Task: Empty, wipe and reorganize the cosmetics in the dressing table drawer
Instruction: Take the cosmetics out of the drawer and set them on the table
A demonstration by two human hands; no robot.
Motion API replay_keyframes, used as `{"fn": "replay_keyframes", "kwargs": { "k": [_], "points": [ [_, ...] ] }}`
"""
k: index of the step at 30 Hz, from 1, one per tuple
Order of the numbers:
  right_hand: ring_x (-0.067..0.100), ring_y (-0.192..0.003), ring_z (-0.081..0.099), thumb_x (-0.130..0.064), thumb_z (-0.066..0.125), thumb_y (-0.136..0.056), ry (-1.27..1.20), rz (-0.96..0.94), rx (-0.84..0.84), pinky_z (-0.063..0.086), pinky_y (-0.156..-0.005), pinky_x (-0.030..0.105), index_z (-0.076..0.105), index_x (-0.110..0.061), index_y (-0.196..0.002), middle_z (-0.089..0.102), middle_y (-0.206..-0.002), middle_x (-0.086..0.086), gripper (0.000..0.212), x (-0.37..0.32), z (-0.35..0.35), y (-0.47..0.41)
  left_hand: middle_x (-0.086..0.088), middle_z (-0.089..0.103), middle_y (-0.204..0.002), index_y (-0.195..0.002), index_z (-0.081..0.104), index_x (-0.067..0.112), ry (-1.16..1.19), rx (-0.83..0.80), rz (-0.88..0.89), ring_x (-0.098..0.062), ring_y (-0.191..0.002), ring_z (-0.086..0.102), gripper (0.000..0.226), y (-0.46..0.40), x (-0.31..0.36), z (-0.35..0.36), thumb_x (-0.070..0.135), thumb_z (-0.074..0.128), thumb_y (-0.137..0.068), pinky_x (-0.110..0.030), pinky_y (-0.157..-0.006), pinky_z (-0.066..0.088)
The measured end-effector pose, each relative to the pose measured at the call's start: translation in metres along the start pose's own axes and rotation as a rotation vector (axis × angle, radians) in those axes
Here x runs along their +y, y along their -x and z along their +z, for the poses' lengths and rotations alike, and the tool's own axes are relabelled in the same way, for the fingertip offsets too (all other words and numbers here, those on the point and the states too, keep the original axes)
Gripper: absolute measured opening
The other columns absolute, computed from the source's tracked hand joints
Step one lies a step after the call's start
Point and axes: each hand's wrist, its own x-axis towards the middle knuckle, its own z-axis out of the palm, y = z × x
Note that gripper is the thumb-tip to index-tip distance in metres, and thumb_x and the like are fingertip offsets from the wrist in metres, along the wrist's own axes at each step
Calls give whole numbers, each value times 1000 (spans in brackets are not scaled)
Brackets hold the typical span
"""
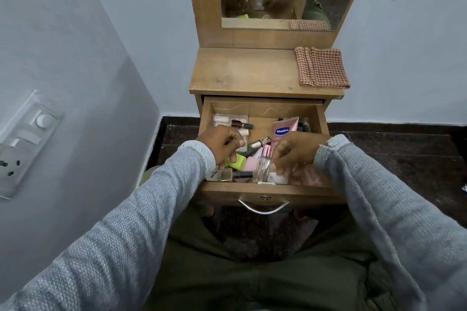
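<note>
Open drawer (319, 118), cosmetics (262, 156) inside

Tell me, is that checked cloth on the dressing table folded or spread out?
Folded. The checked cloth lies on the right of the tabletop as a neat rectangle, with layered edges showing along its left side.

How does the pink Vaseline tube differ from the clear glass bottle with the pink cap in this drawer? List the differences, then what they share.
The Vaseline tube is opaque pink with a blue logo; the glass bottle is see-through. The tube leans back toward the drawer's rear; the bottle stands near the front wall. The tube looks wider and flat; the bottle is slim. Both sit in the open drawer, partly hidden by the right hand, and both carry pink.
</note>
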Motion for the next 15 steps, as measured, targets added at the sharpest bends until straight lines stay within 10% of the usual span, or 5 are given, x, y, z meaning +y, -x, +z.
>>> {"fn": "replay_keyframes", "kwargs": {
  "k": [6, 15],
  "points": [
    [21, -77, 64, -33, 65, -88, 94, 248, 626, 51, -69, 30, 66, -11, -92, 71, -95, 9, 22, 33, -6, -29, -4, 71, -70, -95, 64, 15, 31, 2, -13, -16, -36, 56, 18, -2, -3, 0, 27, 51, -99, -26, -43, 50],
    [20, -84, 63, -48, 71, -78, -99, 262, 633, 50, -74, 30, 65, -18, -113, 69, -106, 5, 46, 41, 4, -44, -2, 72, -70, -95, 65, 14, 87, 35, -31, -16, -41, 59, 18, -11, -7, -2, 26, 52, -99, -34, -55, 55]
  ]
}}
